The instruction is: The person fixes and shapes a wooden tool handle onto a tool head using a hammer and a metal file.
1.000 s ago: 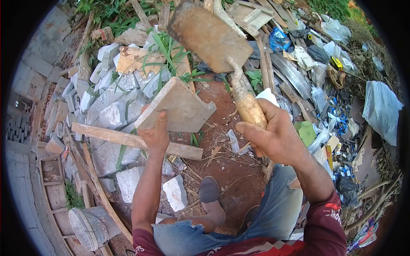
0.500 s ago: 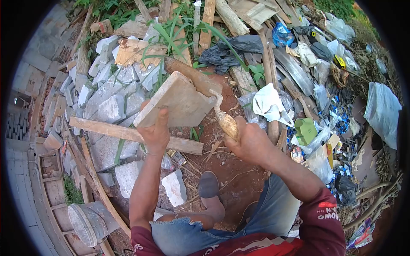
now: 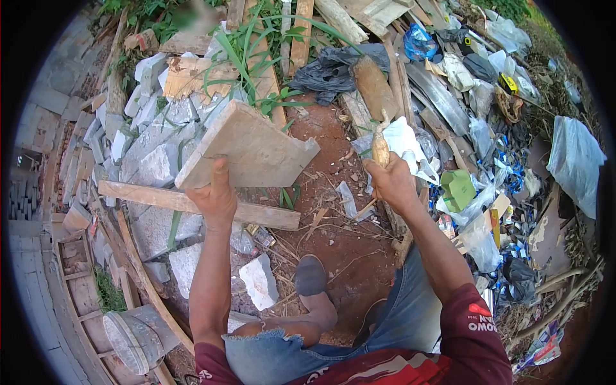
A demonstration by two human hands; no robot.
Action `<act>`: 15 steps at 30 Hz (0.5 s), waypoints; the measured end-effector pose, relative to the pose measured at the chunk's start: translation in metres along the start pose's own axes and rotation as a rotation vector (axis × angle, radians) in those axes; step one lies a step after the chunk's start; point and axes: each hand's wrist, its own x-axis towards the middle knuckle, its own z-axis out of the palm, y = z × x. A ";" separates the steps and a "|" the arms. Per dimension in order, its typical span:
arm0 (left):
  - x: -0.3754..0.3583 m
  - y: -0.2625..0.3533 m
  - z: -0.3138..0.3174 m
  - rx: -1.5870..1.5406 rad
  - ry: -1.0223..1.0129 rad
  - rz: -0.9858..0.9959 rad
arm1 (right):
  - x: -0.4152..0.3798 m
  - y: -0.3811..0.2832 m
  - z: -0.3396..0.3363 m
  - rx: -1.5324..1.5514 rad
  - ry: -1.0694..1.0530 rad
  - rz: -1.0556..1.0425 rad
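My left hand [image 3: 217,196] is closed on the lower left edge of a broken tile slab [image 3: 256,151], thumb lying along its face. The slab is pale, flat and tilted, with a ragged notch at its right corner. To its right, my right hand [image 3: 393,183] wraps round the worn wooden handle of a trowel [image 3: 375,90]. Its broad, dirt-coloured blade points up and away, apart from the slab.
A wooden board [image 3: 199,205] lies beneath the slab across broken concrete pieces [image 3: 157,167]. Plastic bags and litter [image 3: 481,192] cover the right side. A crusted bucket [image 3: 138,337] lies at lower left. Reddish soil [image 3: 333,237] shows between my feet.
The trowel has swung right and away from the slab's edge, its blade now pointing upward. The slab has moved slightly left, still in my left hand.
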 end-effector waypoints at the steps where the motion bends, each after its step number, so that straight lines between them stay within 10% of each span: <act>1: 0.003 -0.004 -0.010 -0.040 0.000 -0.038 | 0.003 0.003 0.005 0.092 -0.005 0.157; 9: 0.077 0.014 -0.084 -0.109 0.215 -0.169 | -0.023 0.050 -0.004 0.264 -0.200 0.528; 13: 0.090 -0.030 -0.087 0.536 0.352 -0.042 | -0.028 0.026 -0.038 0.218 -0.222 0.413; 15: 0.080 -0.037 -0.065 1.589 0.445 0.475 | -0.035 0.014 -0.053 0.182 -0.120 0.321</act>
